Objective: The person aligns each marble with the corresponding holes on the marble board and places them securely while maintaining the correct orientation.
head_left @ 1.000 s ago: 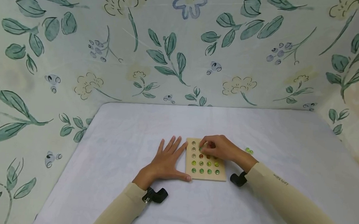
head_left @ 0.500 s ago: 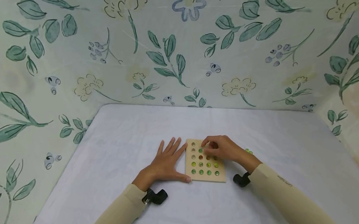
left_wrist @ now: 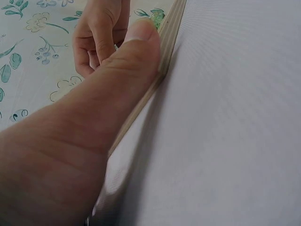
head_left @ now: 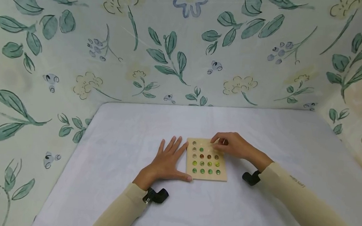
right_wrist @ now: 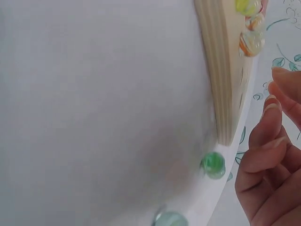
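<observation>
Board [head_left: 223, 175] lies flat on the cloth-covered worktop [head_left: 136, 124], left of the right hand [head_left: 237, 145]; its lower three rows full of marbles [head_left: 202, 171], the upper two only partly so. Left hand [head_left: 163, 163] beside it, fingers straight and well spread, forefinger at the left edge, thumb at the near corner; gripping nothing. Right hand over the upper right part, fingers curled, thumb and forefinger tips close together; whether a marble sits between them, cannot tell.

Risks, my judgement: a small round marble could squirt from a narrow pinch and roll off over the cloth; curled knuckles could clip a seated marble and lift it from its hollow, rows being close set; the board, braced on its left side only, might swivel under a push from the right; a loose green marble [right_wrist: 214, 165] and a loose pale marble [right_wrist: 170, 220], on the worktop just off the board's end, could be sent rolling by a careless wrist.

Hard to make out: hollows under the right hand, covered in the head view; loose marbles hidden there too, seemingly behind the right forearm; pale marble cut by the right wrist frame; left wrist view mostly thumb, board edge and cloth.
</observation>
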